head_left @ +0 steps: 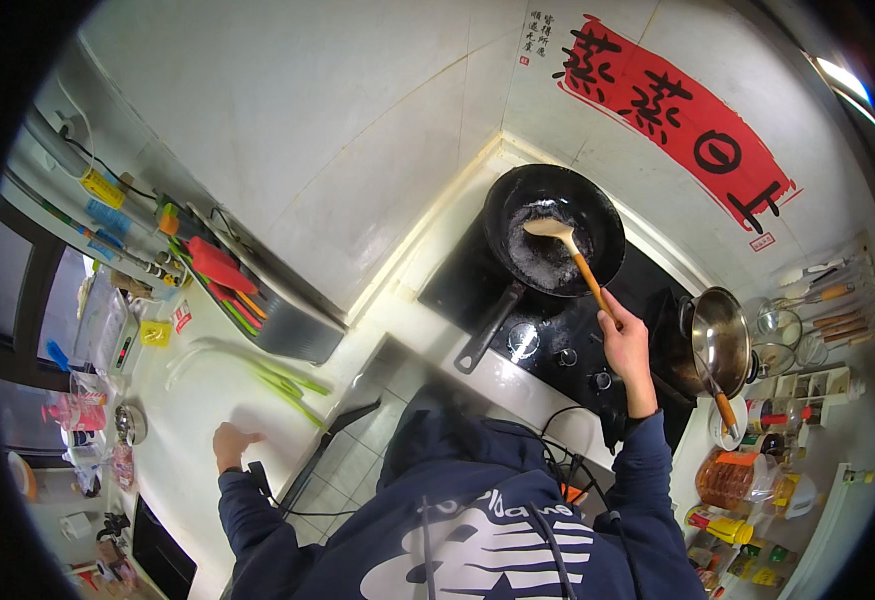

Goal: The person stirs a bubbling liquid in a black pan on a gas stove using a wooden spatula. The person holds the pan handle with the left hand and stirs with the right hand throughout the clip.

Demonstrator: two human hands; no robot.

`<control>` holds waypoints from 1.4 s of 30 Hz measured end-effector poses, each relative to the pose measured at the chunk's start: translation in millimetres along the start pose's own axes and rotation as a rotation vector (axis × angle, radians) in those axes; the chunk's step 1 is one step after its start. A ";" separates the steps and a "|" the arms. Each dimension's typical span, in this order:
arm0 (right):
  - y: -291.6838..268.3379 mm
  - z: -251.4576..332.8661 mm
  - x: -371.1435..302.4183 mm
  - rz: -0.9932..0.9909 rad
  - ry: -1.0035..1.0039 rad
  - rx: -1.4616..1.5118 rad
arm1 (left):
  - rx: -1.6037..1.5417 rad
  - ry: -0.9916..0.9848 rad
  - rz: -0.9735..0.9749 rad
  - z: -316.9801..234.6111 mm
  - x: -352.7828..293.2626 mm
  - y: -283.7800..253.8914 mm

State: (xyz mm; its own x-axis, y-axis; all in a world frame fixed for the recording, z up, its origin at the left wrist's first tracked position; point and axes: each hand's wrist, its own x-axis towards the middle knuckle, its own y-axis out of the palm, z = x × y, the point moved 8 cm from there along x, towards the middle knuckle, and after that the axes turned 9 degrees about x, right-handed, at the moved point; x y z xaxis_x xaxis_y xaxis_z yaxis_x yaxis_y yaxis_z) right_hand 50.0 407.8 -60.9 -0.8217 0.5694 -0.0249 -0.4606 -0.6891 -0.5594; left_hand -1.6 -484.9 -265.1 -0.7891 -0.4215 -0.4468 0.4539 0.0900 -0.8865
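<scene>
My right hand (pixel 628 345) is closed around the handle of a wooden spatula (pixel 582 266). The spatula's broad pale head rests inside a black wok (pixel 609 205) on the stove. Wet, foamy-looking shine covers the wok's bottom. The wok's long dark handle points down and left, untouched. On the left, my left hand (pixel 235 445) hovers by the white counter (pixel 182 370) with nothing seen in it; its thumb stands apart from loosely bent fingers. Nearest to that hand lie several green scallion stalks (pixel 292 385).
A steel pot (pixel 719 330) with a wooden-handled ladle (pixel 722 405) stands right of the black cooktop (pixel 542 345). Bottles and a large oil jug (pixel 727 475) line the right side. Cutting boards and red-handled knives (pixel 219 265) stand in a dark rack (pixel 302 325) at the left.
</scene>
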 end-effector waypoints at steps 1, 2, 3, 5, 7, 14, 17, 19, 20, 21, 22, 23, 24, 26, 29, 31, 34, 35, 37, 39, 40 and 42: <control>-3.7 0.5 -6.5 -0.002 -0.017 0.018 | 0.004 0.028 -0.052 -1.1 1.5 -1.4; -7.5 -0.2 -11.9 0.005 -0.015 0.013 | 0.008 0.051 -0.101 -2.2 2.4 -2.1; -11.8 -2.2 -18.3 0.012 -0.001 0.008 | 0.015 0.076 -0.150 -2.8 2.9 -3.3; -20.5 -4.3 -30.8 0.015 0.020 -0.002 | 0.021 0.066 -0.129 0.0 4.9 1.3; -29.7 -3.2 -41.5 0.045 0.038 0.031 | 0.030 0.059 -0.106 0.6 5.6 1.8; -76.6 13.7 -65.5 0.094 0.105 -0.028 | 0.023 0.014 0.010 -6.0 -4.2 -6.4; -81.0 12.6 -64.5 0.099 0.118 -0.003 | 0.006 0.026 0.008 -9.7 -5.6 -9.2; -70.6 11.2 -59.9 0.082 0.071 0.060 | 0.007 0.041 -0.013 -10.6 -6.4 -10.2; -62.5 4.8 -57.6 0.070 0.112 0.064 | 0.010 0.050 -0.034 -11.5 -6.5 -11.5; -53.4 7.2 -54.8 0.071 0.048 0.071 | 0.009 0.047 -0.036 -10.9 -7.5 -11.2; -45.6 4.3 -53.1 0.056 0.055 0.039 | 0.011 0.044 -0.046 -10.2 -8.7 -12.2; -37.4 0.8 -51.4 0.062 0.082 0.063 | 0.010 0.033 -0.035 -9.8 -9.0 -12.4; -30.9 1.5 -47.5 0.055 0.064 0.070 | 0.005 0.021 -0.028 -10.2 -9.3 -13.4; -19.1 2.1 -37.9 0.033 0.061 0.025 | -0.021 0.035 -0.027 -15.0 -11.5 -16.4; -4.8 11.1 -21.3 -0.002 -0.010 0.016 | -0.007 0.004 0.003 -16.3 -15.3 -19.2; 2.9 14.8 -8.3 -0.020 -0.023 -0.006 | 0.002 -0.008 0.025 -16.3 -15.3 -19.8; 10.2 18.2 11.3 -0.015 -0.009 0.004 | -0.005 0.003 0.032 -15.4 -13.3 -17.1; 10.8 21.0 17.0 -0.014 -0.020 -0.026 | -0.003 0.001 0.021 -13.9 -12.3 -15.8; 14.7 29.3 28.0 -0.045 -0.076 0.024 | 0.016 0.007 0.002 -11.2 -10.0 -13.0; 16.5 30.8 37.7 -0.051 -0.061 0.024 | 0.056 0.021 0.002 -11.0 -6.3 -10.7; 17.5 32.6 39.4 -0.068 -0.074 0.014 | 0.050 0.028 -0.003 -11.2 -5.1 -10.9; 20.8 35.0 41.3 -0.101 -0.087 -0.005 | 0.038 0.017 0.020 -9.6 -5.3 -9.3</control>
State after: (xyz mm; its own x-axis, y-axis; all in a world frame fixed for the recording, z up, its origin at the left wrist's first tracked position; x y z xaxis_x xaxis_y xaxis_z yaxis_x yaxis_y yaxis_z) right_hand -5.3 401.3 -44.6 -0.7973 0.5947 0.1032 -0.5408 -0.6279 -0.5597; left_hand -5.6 -474.9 -255.6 -0.7865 -0.4048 -0.4664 0.4845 0.0639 -0.8725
